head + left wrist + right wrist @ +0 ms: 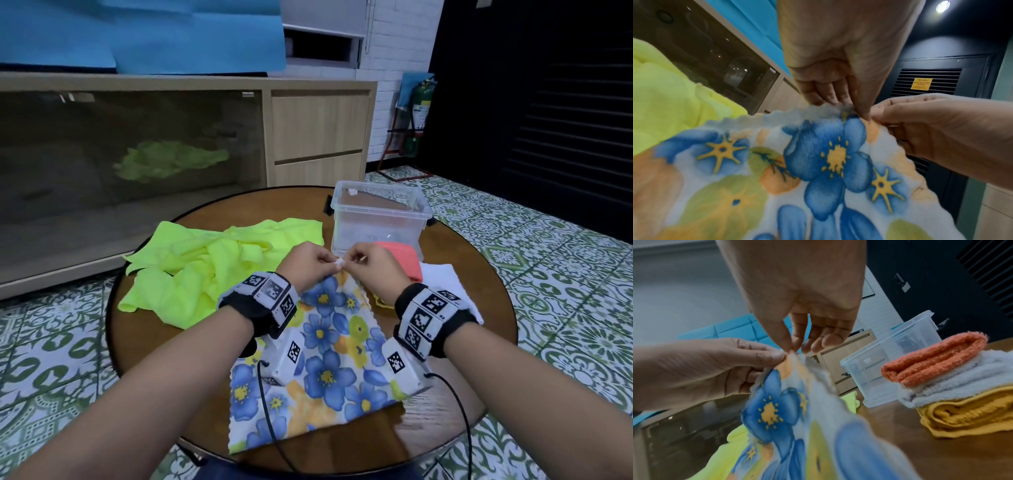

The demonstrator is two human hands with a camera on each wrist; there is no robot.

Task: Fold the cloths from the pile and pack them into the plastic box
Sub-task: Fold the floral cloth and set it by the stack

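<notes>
both hands meet at frame centre. left hand (307, 262) and right hand (371, 263) each pinch top corner of floral cloth (325, 363), lifted off round table (455, 421). neon yellow cloth pile (212, 263) left of centre. clear plastic box (378, 219) upper right of centre, folded orange, white, mustard cloths (947, 382) stacked just beside it.

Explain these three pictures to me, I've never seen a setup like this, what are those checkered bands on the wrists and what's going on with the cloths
No machine here: a person folds cloths while wearing cameras. The big picture comes from a head camera; the other two look along each wrist, from the black-and-white patterned bands. The left hand and right hand both pinch one corner of the flowered cloth. On the round table lie a heap of neon yellow cloths, a clear plastic box with nothing visible inside, and beside it a folded stack: orange cloth on top, white cloth, mustard cloth beneath.
</notes>
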